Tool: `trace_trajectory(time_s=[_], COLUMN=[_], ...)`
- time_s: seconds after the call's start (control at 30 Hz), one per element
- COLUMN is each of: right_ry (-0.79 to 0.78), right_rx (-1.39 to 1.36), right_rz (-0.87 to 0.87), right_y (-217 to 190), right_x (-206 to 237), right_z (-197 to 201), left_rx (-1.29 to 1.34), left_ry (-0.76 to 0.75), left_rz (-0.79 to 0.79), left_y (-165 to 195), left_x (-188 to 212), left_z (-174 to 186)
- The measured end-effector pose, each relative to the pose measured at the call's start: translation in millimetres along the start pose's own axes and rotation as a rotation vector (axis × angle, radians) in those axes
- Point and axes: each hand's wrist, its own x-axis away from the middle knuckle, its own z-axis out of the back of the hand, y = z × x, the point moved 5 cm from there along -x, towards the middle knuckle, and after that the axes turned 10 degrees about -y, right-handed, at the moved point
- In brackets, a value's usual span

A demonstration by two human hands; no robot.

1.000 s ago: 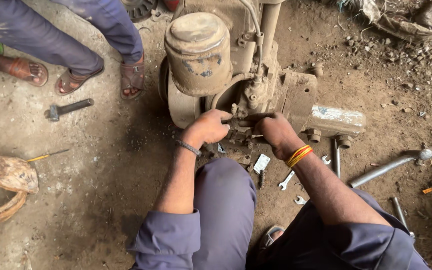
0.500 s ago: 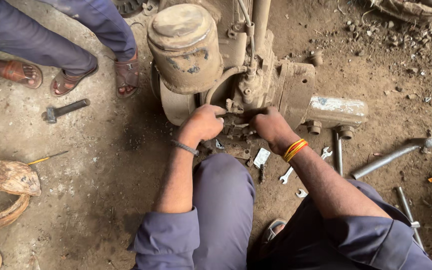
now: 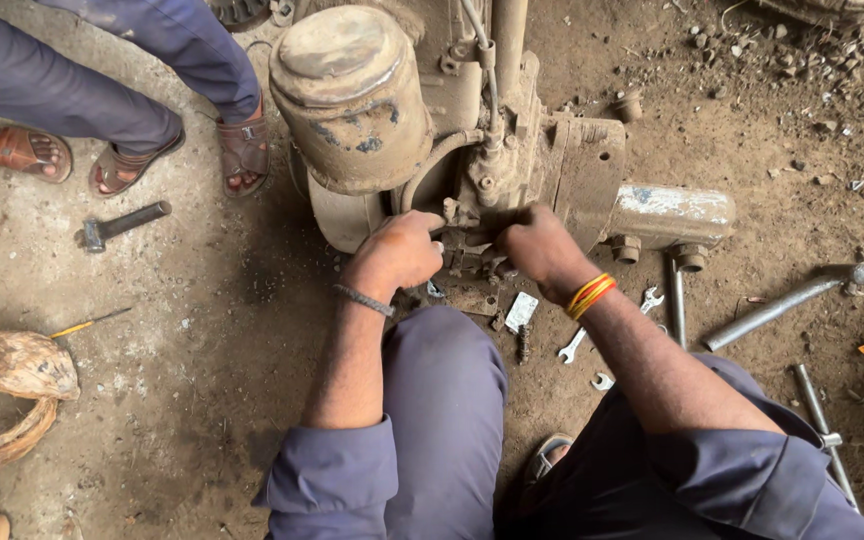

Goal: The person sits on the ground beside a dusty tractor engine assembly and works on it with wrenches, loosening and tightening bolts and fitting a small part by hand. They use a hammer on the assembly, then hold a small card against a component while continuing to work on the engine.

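A grimy old engine (image 3: 472, 130) with a round tank (image 3: 352, 90) stands on the dirt floor in front of me. My left hand (image 3: 402, 250), with a thin bracelet on the wrist, curls its fingers around a fitting low on the engine's near side. My right hand (image 3: 537, 245), with orange and yellow bangles, grips the same cluster of fittings from the right. What lies under the fingers is hidden. My knees in blue-grey trousers (image 3: 442, 400) sit just below the hands.
Another person's sandalled feet (image 3: 242, 150) stand left of the engine. A hammer (image 3: 122, 225), a thin yellow-handled tool (image 3: 87, 322) and a dry husk (image 3: 17, 365) lie at left. Spanners (image 3: 572, 345), a small pale plate (image 3: 520, 310), a pipe (image 3: 782, 305) and rods (image 3: 822, 430) lie at right.
Both hands stay on the same low fittings of the engine. Only my view has shifted, so the engine now sits a little further left and higher in the picture.
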Motion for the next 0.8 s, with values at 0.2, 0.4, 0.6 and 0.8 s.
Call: trace_trajectory(time_s=[0.2,0.4,0.6,0.8], right_ry=[-0.009,-0.001,-0.201,-0.046], right_rx=[0.178,0.353,0.29,0.859], right_rz=[-0.077,0.02,0.028,-0.018], right_y=[-3.0,3.5,-14.5,-38.3], right_x=[-5.3,-9.9,5.0,24.7], right_z=[5.8,16.0,17.1,21.5], left_rx=[0.015,-0.001,0.0,0.05], left_ry=[0.058,0.009,-0.068,0.132], left_rz=[-0.054,0.056,0.022,-0.032], left_y=[-0.1,5.1,11.7,-0.3], left_x=[2.5,7.1,6.8,5.9], left_z=[3.3,3.0,2.4,5.1])
